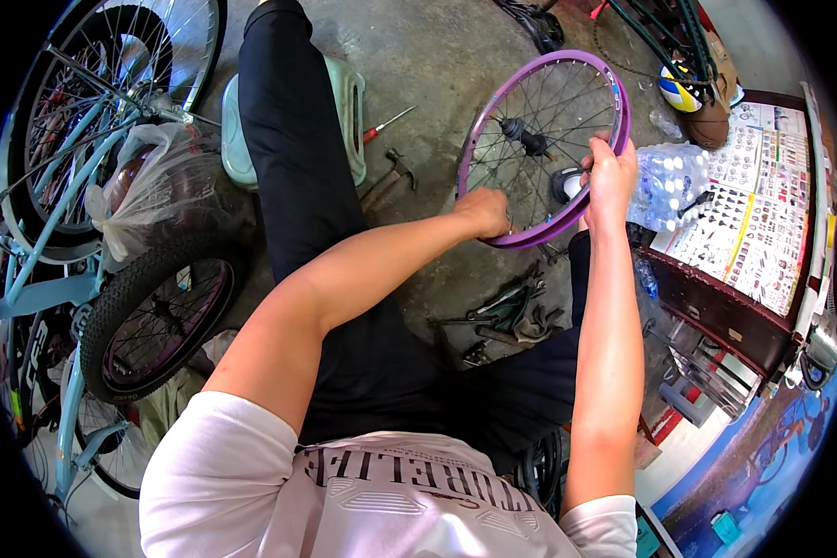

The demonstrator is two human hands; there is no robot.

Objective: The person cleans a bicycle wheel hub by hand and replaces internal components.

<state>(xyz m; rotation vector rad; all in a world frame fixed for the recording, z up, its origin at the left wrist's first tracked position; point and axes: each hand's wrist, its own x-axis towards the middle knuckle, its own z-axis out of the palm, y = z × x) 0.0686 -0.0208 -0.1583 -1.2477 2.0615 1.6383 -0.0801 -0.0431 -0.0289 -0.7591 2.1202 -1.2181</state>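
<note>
A small bicycle wheel (524, 139) with a purple rim, dark spokes and a black hub is held up before me, tilted; no tyre shows on it. My left hand (483, 212) is closed at the lower left of the rim, its fingertips partly hidden. On the right side, my right hand (610, 175) grips the rim, thumb and fingers bent around it. Below the wheel, several hand tools (511, 312) and a cloth lie on the concrete floor. A hammer (398, 169) and a red-handled screwdriver (388, 125) rest beyond my left forearm.
Bicycles and a tyred wheel (158, 321) crowd the left, beside a filled plastic bag (153, 191). A pale green stool (346, 112) stands by my left leg. Rightward are wrapped water bottles (665, 186), a dark red cabinet (707, 302) and balls (709, 123).
</note>
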